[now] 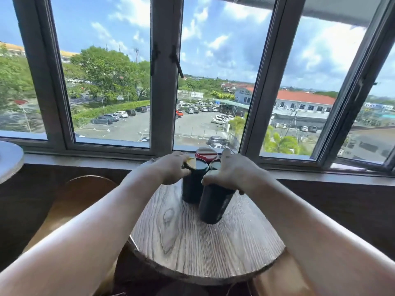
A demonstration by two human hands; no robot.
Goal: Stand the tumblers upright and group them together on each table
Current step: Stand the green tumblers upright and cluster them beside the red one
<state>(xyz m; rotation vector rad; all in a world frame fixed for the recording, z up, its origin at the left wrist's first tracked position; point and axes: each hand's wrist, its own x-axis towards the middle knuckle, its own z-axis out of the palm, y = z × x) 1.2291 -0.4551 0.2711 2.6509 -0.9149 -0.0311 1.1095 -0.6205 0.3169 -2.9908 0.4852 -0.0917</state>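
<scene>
Several tumblers stand upright in a tight cluster at the far side of a round wooden table [205,248]. The nearest dark tumbler [213,207] is gripped at its top by my right hand [229,170]. To its left stands another dark tumbler [191,190] with a yellow-edged lid, and my left hand [172,167] holds its rim. Behind them a red-lidded tumbler [205,154] and a dark lid [214,164] show between my hands; their bodies are hidden.
The table sits against a windowsill [85,160] below tall grey-framed windows; the right pane [350,103] is swung open outward. A wooden chair back [81,195] stands left of the table. Another table's edge [10,159] shows at far left.
</scene>
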